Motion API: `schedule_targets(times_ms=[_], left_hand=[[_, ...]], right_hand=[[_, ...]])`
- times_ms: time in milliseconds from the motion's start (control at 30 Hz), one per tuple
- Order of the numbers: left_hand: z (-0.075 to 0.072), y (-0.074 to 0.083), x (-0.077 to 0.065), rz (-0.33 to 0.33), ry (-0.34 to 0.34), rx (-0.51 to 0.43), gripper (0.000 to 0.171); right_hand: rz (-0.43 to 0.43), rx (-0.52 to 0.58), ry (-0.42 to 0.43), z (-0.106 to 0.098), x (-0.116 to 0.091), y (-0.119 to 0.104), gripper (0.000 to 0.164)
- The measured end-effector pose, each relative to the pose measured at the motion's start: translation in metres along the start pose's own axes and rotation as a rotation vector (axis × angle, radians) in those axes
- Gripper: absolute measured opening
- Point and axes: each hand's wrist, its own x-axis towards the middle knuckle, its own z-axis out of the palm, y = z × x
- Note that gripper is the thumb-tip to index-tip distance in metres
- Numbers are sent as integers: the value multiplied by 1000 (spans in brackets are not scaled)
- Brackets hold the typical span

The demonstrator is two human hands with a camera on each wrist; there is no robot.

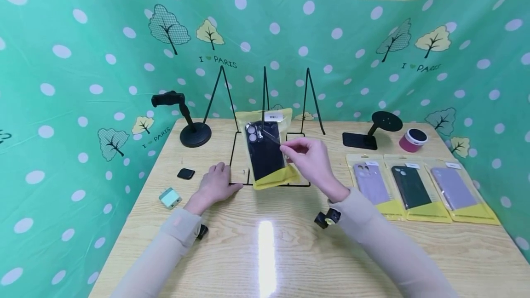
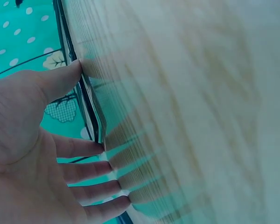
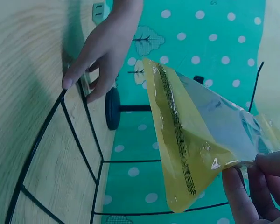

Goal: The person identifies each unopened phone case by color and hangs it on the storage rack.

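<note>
My right hand (image 1: 308,157) pinches the right edge of a clear and yellow plastic bag with a black phone case (image 1: 265,151) inside. The bag hangs upright, slightly tilted, in front of the middle prong of a black wire display rack (image 1: 309,176). In the right wrist view, the yellow bottom of the bag (image 3: 170,144) faces the camera, and thumb and fingers grip its side. My left hand (image 1: 215,183) rests at the rack's front left corner. Its fingertips (image 2: 123,201) press on the table, and the thumb lies against the base wire.
Three bagged phone cases, purple (image 1: 371,183), dark green (image 1: 411,187) and lilac (image 1: 454,187), lie at right. Behind them stand a black stand (image 1: 368,134) and a pink round container (image 1: 413,140). A black phone holder (image 1: 194,134), a small black item (image 1: 186,174) and a charger (image 1: 169,197) sit at left.
</note>
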Motion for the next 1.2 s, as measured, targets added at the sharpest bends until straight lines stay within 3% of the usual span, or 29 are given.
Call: schedule_targets(times_ms=[333,767,1200], left_hand=[[0,-1,1,-3,-2,2,77],[2,-2,1,1,-6,10,77],[3,-1,4,-9,-39,10,79]], right_hand=[[-27,22,66,8,42,48,16],[-148,-109,162,15,78,66,10],[-113,-112,184,15,107,66,10]])
